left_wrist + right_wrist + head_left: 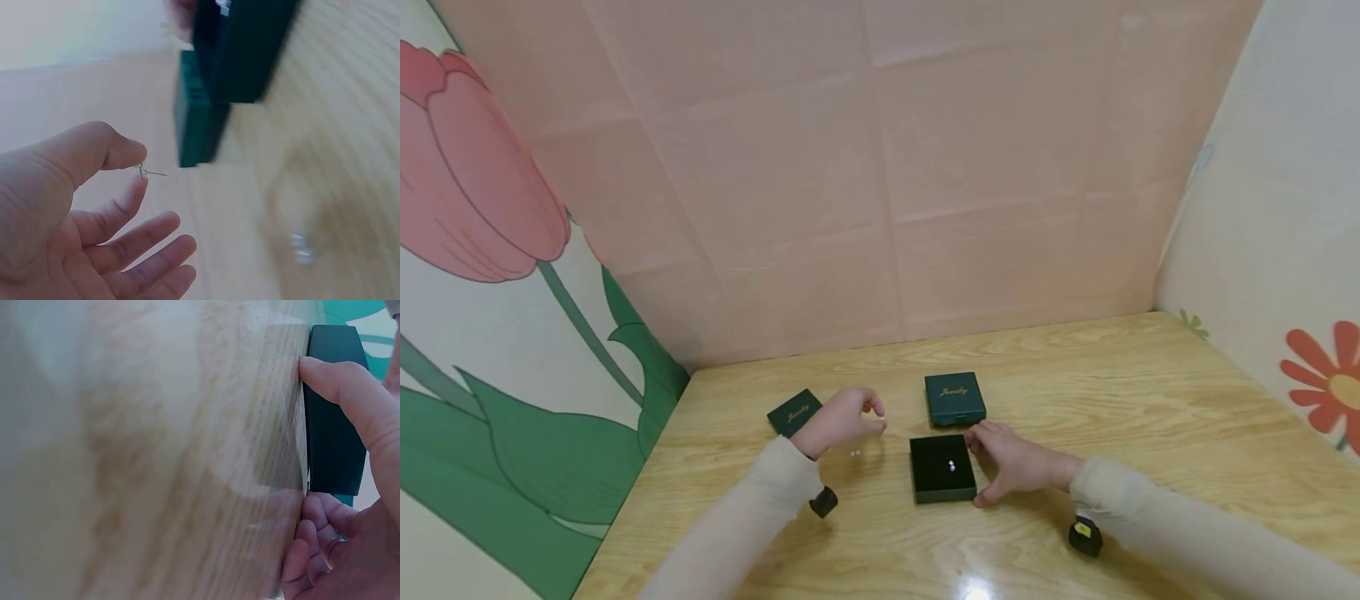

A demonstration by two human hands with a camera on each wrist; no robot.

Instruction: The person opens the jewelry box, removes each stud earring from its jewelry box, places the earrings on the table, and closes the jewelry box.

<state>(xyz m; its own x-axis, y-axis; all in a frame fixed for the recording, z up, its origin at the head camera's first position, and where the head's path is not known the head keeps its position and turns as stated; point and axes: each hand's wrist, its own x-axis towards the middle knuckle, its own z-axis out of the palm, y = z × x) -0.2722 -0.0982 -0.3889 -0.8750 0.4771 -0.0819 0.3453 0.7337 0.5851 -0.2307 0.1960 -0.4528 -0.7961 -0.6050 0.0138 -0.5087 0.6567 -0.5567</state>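
Note:
My left hand (842,421) pinches a small stud earring (143,171) between thumb and index finger, its thin post sticking out; the other fingers are spread. It is above the table, left of a dark open jewelry box (922,495). One earring (952,467) with shiny stones sits on the box's black insert. At the box's right side is my right hand (1018,461), thumb at the near corner and fingers at the far corner, holding it on the table. In the right wrist view the thumb touches the box's green side wall (337,425).
Below the left hand, small shiny earrings (855,453) lie on the wooden table (1075,383). A closed green jewelry box (955,398) with gold lettering stands behind the open one. Behind the left hand lies a green lid (794,412), partly covered by it.

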